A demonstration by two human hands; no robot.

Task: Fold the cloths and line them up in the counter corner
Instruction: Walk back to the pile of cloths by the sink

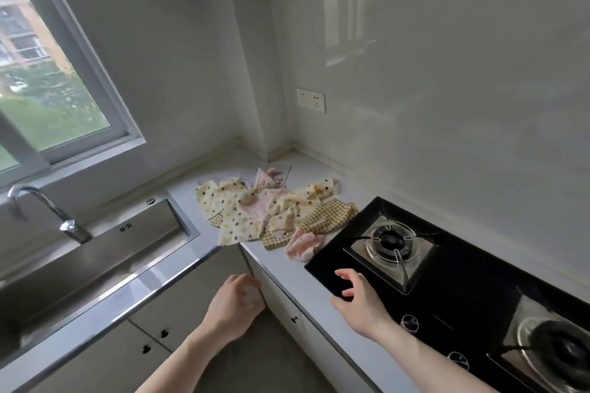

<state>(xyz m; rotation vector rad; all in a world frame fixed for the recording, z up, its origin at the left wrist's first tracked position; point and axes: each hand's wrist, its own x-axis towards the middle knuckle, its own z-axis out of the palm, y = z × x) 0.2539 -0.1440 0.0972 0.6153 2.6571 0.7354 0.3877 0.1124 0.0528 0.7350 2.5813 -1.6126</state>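
A loose pile of several small cloths lies unfolded on the white counter (pixel 287 277) near the corner. Cream dotted cloths (pixel 234 214) make up its left side, and one corner hangs over the counter's front edge. A pink cloth (pixel 261 204) sits in the middle, a yellow checked cloth (pixel 325 218) to the right, and a crumpled pink one (pixel 303 246) touches the hob's edge. My left hand (pixel 231 306) hovers in front of the counter below the pile, fingers loosely curled, holding nothing. My right hand (pixel 360 300) hovers over the hob's near corner, fingers relaxed and apart, also empty.
A black glass gas hob (pixel 472 297) with two burners fills the counter to the right. A steel sink (pixel 105 252) with a tap (pixel 48 210) lies to the left under a window. The inner counter corner (pixel 274 159) behind the pile meets a wall pillar; a socket (pixel 311 100) is on the wall.
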